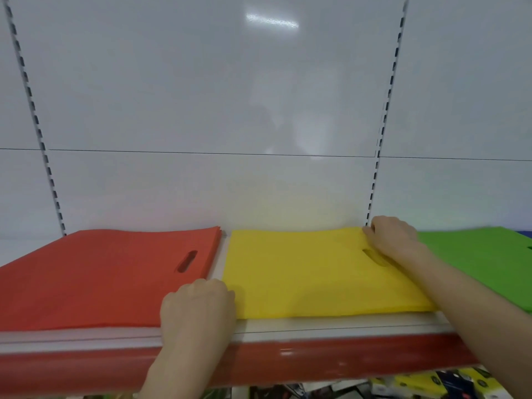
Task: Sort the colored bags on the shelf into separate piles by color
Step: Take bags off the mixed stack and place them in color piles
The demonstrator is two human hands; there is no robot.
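White gloss back panel [201, 110] with slotted uprights behind. White metal shelf [316, 322] with a red front strip below our view.

On the shelf, left to right:
- red-orange pile [100, 277] of flat non-woven fabric bags with die-cut handle slots
- yellow pile [302, 275] of the same bags
- green pile [475, 260], running out of view at the right

Red-orange and yellow lie apart, with a strip of bare shelf between them. Yellow and green look to touch, though our right forearm hides that seam.

Hands: our left hand [198, 309] has its fingers curled round the near left corner of the yellow pile. Our right hand [391, 237] pinches its far right corner, just beyond the handle slot.

Judgement: the sorting looks nearly done, and the step in hand is squaring the yellow pile. To do it well we would:
- hold the two diagonal corners and push both inward evenly, so the layers align without fanning
- preserve the gap to red-orange
- ease the right edge clear of green

Thin fabric likely buckles if shoved from one corner only, so we would press the pile flat afterwards.
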